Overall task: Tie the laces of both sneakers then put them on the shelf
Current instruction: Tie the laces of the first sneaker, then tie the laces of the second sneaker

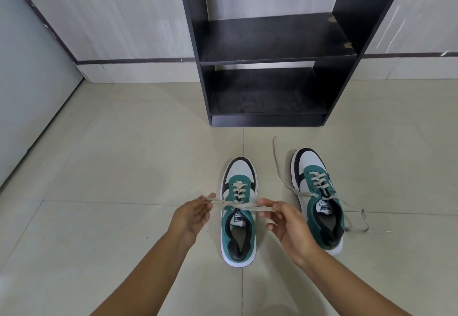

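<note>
Two teal, white and black sneakers stand on the tiled floor, toes toward the shelf. The left sneaker (pixel 238 226) has its grey laces (pixel 241 204) pulled taut sideways and crossed over the tongue. My left hand (pixel 192 216) pinches one lace end at the sneaker's left. My right hand (pixel 287 224) pinches the other end at its right. The right sneaker (pixel 319 199) stands apart, its laces (pixel 280 167) loose and trailing on the floor on both sides. The black shelf (pixel 275 50) stands just beyond the sneakers, both boards bare.
The shelf stands against a pale wall (pixel 124 18) with a dark skirting strip. A grey door or panel (pixel 29 92) runs along the left. Beige floor tiles (pixel 124 154) stretch around the sneakers.
</note>
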Motion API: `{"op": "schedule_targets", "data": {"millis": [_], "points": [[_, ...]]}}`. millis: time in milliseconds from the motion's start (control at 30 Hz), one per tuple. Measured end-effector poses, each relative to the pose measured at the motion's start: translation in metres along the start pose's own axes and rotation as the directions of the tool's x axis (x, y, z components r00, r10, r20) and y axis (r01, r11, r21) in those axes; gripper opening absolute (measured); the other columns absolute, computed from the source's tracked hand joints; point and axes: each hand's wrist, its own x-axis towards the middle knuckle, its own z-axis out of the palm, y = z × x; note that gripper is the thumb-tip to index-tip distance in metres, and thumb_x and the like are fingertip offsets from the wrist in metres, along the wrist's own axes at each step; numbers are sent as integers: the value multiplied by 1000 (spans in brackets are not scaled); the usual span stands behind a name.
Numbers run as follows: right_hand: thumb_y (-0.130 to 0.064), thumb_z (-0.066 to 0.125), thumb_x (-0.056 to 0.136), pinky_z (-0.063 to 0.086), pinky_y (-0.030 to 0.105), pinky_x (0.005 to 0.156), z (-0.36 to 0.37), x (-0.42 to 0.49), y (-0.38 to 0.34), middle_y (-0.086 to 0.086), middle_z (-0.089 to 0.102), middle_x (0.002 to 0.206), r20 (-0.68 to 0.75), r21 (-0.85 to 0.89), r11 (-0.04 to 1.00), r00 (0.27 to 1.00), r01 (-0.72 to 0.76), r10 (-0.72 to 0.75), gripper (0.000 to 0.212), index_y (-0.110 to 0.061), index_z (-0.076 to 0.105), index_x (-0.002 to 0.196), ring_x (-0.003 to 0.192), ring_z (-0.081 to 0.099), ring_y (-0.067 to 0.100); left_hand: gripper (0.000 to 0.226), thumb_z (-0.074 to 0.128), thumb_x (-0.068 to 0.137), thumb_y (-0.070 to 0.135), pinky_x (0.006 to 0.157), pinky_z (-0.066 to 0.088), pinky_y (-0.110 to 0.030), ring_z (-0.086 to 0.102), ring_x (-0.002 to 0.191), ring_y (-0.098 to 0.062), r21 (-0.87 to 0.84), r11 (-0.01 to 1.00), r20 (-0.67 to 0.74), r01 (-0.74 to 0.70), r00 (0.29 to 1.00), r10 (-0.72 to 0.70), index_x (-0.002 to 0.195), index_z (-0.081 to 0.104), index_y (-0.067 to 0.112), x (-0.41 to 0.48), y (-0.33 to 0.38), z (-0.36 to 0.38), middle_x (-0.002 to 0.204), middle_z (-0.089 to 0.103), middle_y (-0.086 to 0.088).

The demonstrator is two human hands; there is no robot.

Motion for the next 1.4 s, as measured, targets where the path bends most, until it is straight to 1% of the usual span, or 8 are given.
{"op": "schedule_targets", "data": {"millis": [167,533,733,900,1000,1067,1267,1400], "points": [[-2,32,94,47,18,45,-3,1,6,2,61,56,-37,11,1000,999,-4,4,38,-10,48,61,57,65,15,12,52,91,1,52,57,-18,61,73,-18,-97,995,-100,-12,995,3,81,58,0,8,-2,5,84,67,-12],[0,33,91,53,20,51,-16,8,10,2,54,54,-99,-146,989,995,-34,20,37,-8,47,59,49,57,13,12,52,91,-1,48,56,-17,62,70,-20,11,995,-197,-100,975,100,100,57,-6,20,-6,1,82,64,-13],[-7,41,95,59,23,60,-16,8,10,8,64,65,-121,-135,987,990,-91,75,33,-6,55,65,61,65,19,12,55,91,6,69,54,-27,62,82,-22,199,979,-148,-47,986,78,100,56,-2,9,-13,1,103,65,-16],[-23,50,95,55,31,77,-25,-2,-7,7,70,91,-88,-475,880,994,11,-60,28,-11,61,72,85,69,25,41,63,86,20,86,39,-34,50,107,-22,525,808,-116,-267,918,379,121,43,14,-7,-13,13,116,53,-4],[-19,54,93,48,17,71,-36,-15,-23,-2,71,84,-52,-746,648,956,154,-288,21,-20,62,74,81,68,13,32,64,85,21,86,40,-29,49,108,-15,720,470,165,-510,784,598,113,48,21,-16,-23,36,114,55,3],[-23,55,92,46,12,69,-43,-21,-28,-8,70,80,-40,-836,529,946,145,-321,16,-24,62,77,78,66,7,39,65,83,24,88,43,-30,46,107,-12,785,278,330,-554,754,568,117,48,25,-20,-33,51,114,53,6],[-32,55,91,56,38,78,-33,-23,5,-6,66,106,48,-822,570,997,8,55,23,-23,61,112,89,69,24,78,70,73,15,94,49,-40,52,118,-26,881,286,280,-378,902,329,140,30,19,-14,-43,42,134,47,-6],[-31,54,92,50,30,82,-31,-24,8,-10,65,105,86,-850,521,996,71,5,17,-31,58,108,85,63,10,75,50,87,14,88,51,-40,59,109,-32,931,35,336,-363,892,304,149,8,22,-13,-47,32,154,28,-4]]}}
